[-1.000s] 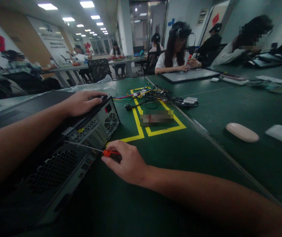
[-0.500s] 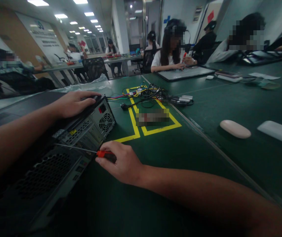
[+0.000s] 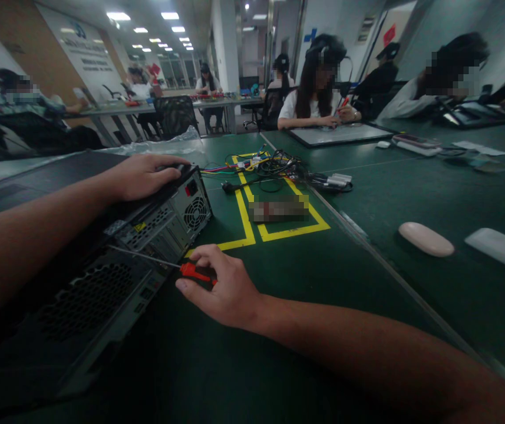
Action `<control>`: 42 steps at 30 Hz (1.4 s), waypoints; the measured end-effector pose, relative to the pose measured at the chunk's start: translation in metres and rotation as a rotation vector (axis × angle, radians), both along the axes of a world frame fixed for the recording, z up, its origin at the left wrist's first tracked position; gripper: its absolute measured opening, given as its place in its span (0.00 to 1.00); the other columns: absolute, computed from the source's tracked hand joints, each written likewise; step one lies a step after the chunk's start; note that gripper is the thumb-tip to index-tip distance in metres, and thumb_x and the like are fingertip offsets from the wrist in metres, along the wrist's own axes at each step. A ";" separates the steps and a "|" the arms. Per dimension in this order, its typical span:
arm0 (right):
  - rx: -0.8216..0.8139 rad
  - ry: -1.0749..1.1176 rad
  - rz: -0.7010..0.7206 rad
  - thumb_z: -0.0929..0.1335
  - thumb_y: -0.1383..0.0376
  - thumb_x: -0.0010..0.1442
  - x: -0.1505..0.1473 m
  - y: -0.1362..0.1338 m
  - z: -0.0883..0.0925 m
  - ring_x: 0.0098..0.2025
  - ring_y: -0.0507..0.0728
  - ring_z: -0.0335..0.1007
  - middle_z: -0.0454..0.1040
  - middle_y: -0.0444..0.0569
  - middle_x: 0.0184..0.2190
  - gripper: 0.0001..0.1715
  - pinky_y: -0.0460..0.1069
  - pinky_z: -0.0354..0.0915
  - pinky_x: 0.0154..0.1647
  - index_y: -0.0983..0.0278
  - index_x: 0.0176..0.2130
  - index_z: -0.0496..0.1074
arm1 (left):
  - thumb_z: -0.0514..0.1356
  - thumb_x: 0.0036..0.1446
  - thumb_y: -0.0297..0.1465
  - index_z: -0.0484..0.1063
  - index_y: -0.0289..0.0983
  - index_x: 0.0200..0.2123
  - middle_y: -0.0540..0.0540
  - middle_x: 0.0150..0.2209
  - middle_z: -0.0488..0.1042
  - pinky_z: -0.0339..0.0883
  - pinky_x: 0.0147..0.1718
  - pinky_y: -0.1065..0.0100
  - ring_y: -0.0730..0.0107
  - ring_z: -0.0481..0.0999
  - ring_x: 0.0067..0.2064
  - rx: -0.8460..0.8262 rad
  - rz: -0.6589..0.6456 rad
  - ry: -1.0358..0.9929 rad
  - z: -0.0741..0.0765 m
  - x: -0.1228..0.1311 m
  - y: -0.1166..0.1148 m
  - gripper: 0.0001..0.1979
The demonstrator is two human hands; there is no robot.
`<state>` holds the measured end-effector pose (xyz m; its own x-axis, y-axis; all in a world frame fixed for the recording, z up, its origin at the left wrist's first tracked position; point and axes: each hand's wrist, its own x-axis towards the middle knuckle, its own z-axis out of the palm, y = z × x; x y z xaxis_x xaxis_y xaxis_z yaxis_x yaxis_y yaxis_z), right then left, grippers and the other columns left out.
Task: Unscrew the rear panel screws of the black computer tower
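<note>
A dark computer case (image 3: 161, 221) lies at the left, its rear panel with a fan grille, slots and ports turned toward my right hand. My left hand (image 3: 148, 175) rests on top of the case near the rear edge, fingers stretched out. A screwdriver (image 3: 194, 271) with a red and black handle is in my right hand (image 3: 232, 288), the index finger curled over it and the thumb a little apart below. Its long shaft points left to the rear panel above the large honeycomb vent. Whether the tip sits in a screw is too dark to tell.
Yellow tape (image 3: 247, 221) marks the green table (image 3: 305, 282). Behind lie tangled cables (image 3: 274, 165) and a blurred-out object (image 3: 279, 209). To the right are a pinkish oval case (image 3: 426, 238) and a white bar-shaped object (image 3: 499, 250). A co-worker (image 3: 318, 88) sits across the table.
The fingers of my right hand have loosened around the screwdriver handle, with the thumb now apart from it. My left hand stays on the case. The whole view has shifted slightly.
</note>
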<state>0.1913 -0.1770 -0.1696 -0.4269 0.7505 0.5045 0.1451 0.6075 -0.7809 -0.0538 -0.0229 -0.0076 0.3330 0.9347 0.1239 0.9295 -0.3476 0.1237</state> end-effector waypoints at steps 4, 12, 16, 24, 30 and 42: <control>0.032 0.003 0.013 0.76 0.55 0.75 -0.001 0.002 -0.002 0.48 0.60 0.88 0.88 0.49 0.50 0.14 0.55 0.82 0.53 0.56 0.56 0.76 | 0.49 0.74 0.53 0.79 0.34 0.80 0.31 0.74 0.83 0.71 0.76 0.39 0.32 0.82 0.73 -0.003 -0.004 -0.007 -0.001 0.000 0.001 0.45; 0.060 -0.002 0.024 0.75 0.57 0.78 0.000 0.004 -0.002 0.51 0.60 0.88 0.88 0.50 0.51 0.10 0.56 0.82 0.56 0.57 0.54 0.77 | 0.48 0.72 0.54 0.78 0.34 0.81 0.35 0.76 0.82 0.69 0.78 0.42 0.35 0.81 0.74 -0.008 0.006 0.004 0.001 0.001 -0.001 0.47; 0.054 -0.010 0.027 0.76 0.57 0.78 0.000 0.004 -0.001 0.52 0.61 0.88 0.89 0.50 0.51 0.11 0.56 0.82 0.57 0.57 0.55 0.78 | 0.48 0.72 0.54 0.78 0.35 0.80 0.36 0.75 0.82 0.69 0.78 0.40 0.33 0.81 0.74 -0.009 0.001 0.006 0.001 0.000 -0.001 0.46; 0.058 -0.002 0.009 0.77 0.53 0.79 0.000 0.004 -0.001 0.53 0.61 0.88 0.89 0.51 0.52 0.15 0.56 0.82 0.59 0.58 0.56 0.80 | 0.48 0.73 0.54 0.78 0.35 0.81 0.35 0.76 0.82 0.69 0.78 0.42 0.33 0.81 0.75 -0.010 0.012 0.012 0.002 0.000 -0.002 0.46; 0.053 -0.037 -0.027 0.76 0.51 0.81 0.003 0.001 0.003 0.50 0.61 0.88 0.90 0.52 0.50 0.16 0.54 0.81 0.56 0.60 0.56 0.84 | 0.50 0.74 0.53 0.78 0.36 0.80 0.35 0.76 0.82 0.69 0.78 0.38 0.31 0.81 0.75 -0.020 0.007 -0.006 0.001 0.000 -0.002 0.44; 0.067 0.026 -0.005 0.77 0.55 0.75 0.001 0.001 0.001 0.50 0.60 0.87 0.88 0.51 0.50 0.18 0.55 0.82 0.55 0.59 0.58 0.78 | 0.47 0.74 0.53 0.77 0.33 0.81 0.29 0.76 0.81 0.70 0.75 0.40 0.32 0.81 0.74 0.005 -0.023 0.023 0.000 -0.003 0.002 0.46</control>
